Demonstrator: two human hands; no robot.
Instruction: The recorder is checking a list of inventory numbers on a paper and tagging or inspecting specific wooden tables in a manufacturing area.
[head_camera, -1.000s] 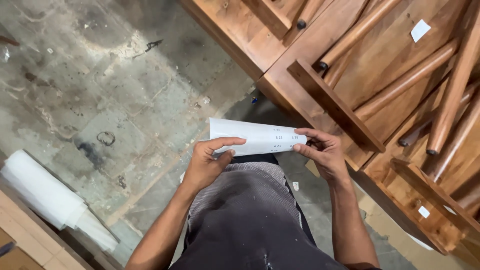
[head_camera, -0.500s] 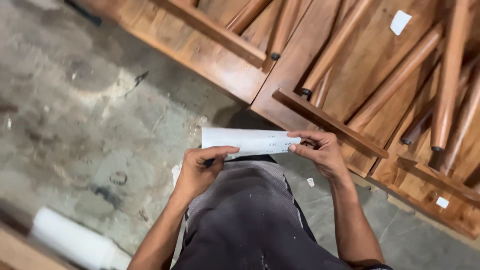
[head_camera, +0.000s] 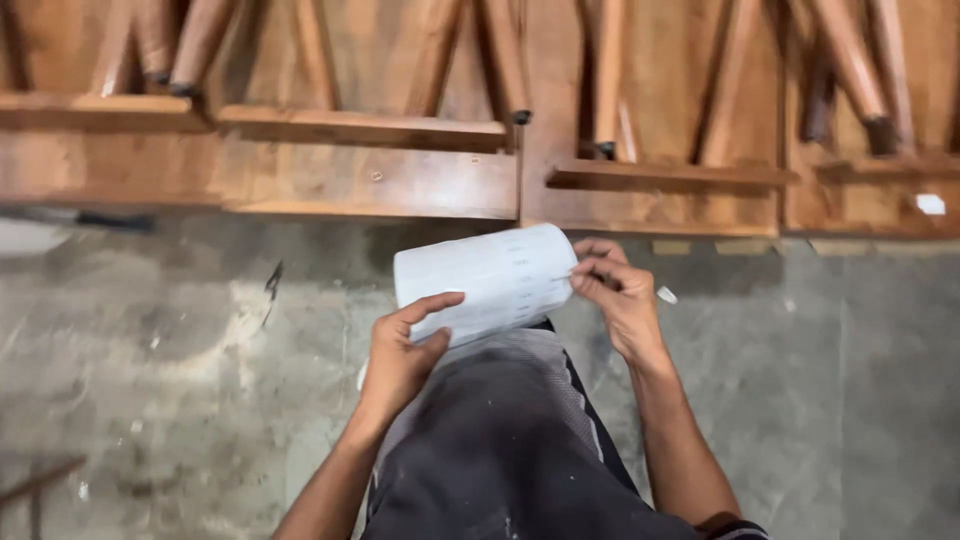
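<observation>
Now we hold a white roll of paper (head_camera: 487, 281) in front of our body, above the grey concrete floor (head_camera: 180, 380). It could slip and unroll onto the dusty floor, we think, because our left hand (head_camera: 400, 355) grips it only at the lower edge, thumb on top and fingers closed under it. Our right hand (head_camera: 618, 298) pinches the roll's right end with closed fingertips. The roll lies between both hands, just before the upturned wooden tables (head_camera: 380, 180).
</observation>
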